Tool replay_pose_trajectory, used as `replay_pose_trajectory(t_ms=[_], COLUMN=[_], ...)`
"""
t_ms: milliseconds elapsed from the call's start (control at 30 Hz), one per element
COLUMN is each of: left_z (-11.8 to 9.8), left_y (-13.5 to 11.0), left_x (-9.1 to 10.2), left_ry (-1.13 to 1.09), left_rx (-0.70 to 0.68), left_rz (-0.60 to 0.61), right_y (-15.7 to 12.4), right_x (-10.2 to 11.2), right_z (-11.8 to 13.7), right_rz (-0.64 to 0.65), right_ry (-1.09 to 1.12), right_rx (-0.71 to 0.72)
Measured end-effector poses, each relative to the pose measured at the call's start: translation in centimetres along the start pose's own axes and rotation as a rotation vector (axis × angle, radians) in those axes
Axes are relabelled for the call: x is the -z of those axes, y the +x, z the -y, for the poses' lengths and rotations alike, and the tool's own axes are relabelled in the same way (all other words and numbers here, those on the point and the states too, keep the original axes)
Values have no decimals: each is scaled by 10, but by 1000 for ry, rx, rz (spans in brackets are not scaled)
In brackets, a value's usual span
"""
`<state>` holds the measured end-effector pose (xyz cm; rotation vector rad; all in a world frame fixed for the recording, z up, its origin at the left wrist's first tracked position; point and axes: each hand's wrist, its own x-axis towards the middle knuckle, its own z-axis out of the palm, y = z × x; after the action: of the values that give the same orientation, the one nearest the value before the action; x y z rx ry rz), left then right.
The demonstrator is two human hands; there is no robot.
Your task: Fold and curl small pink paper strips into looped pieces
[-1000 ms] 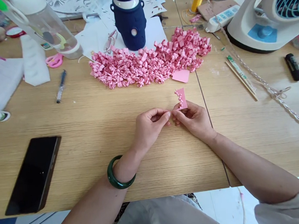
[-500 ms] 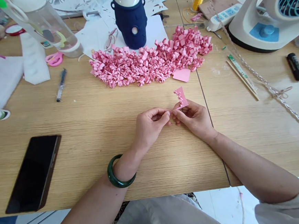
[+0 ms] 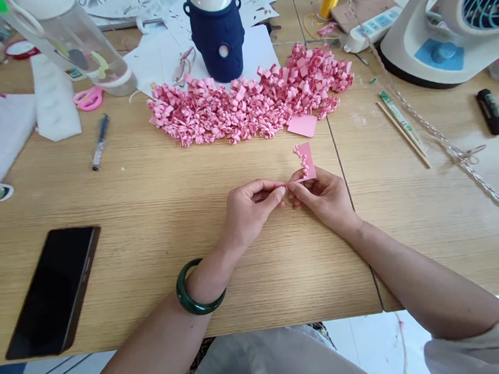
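A small pink paper piece (image 3: 307, 160) with curled fringes on its left edge stands up from my right hand (image 3: 325, 198), which pinches its lower part. My left hand (image 3: 251, 210), with a green bangle (image 3: 193, 292) on the wrist, meets it fingertip to fingertip and pinches one strip of the same piece. Both hands hover just above the wooden table (image 3: 157, 217). Beyond them lies a long heap of curled pink paper pieces (image 3: 247, 103), with a flat pink paper square (image 3: 302, 126) at its near right edge.
A black phone (image 3: 52, 290) lies near the front left edge. A pen (image 3: 99, 142), pink scissors (image 3: 88, 99), a clear bottle (image 3: 69, 45) and a blue bottle (image 3: 216, 31) stand behind. At right are a fan (image 3: 448, 27), chopsticks (image 3: 403, 130), a cord (image 3: 440, 137), a black marker (image 3: 490, 111) and a power strip (image 3: 371, 29).
The pink piece has tilted slightly upright and shifted a little right in my fingers. My hands stay in the same place.
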<state>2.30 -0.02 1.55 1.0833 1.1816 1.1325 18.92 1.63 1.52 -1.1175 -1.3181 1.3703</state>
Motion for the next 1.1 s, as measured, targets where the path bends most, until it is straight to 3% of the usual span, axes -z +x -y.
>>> replay_pose_trajectory(t_ms=[600, 1100], left_z=[-1, 4], left_y=[-1, -1], left_x=[2, -1], left_ry=[59, 76], left_rx=[-52, -61], left_rz=[16, -56], right_y=[0, -6], right_x=[1, -2], right_z=[1, 6], right_rz=[40, 57], right_ry=[-22, -25], right_rx=[-11, 4])
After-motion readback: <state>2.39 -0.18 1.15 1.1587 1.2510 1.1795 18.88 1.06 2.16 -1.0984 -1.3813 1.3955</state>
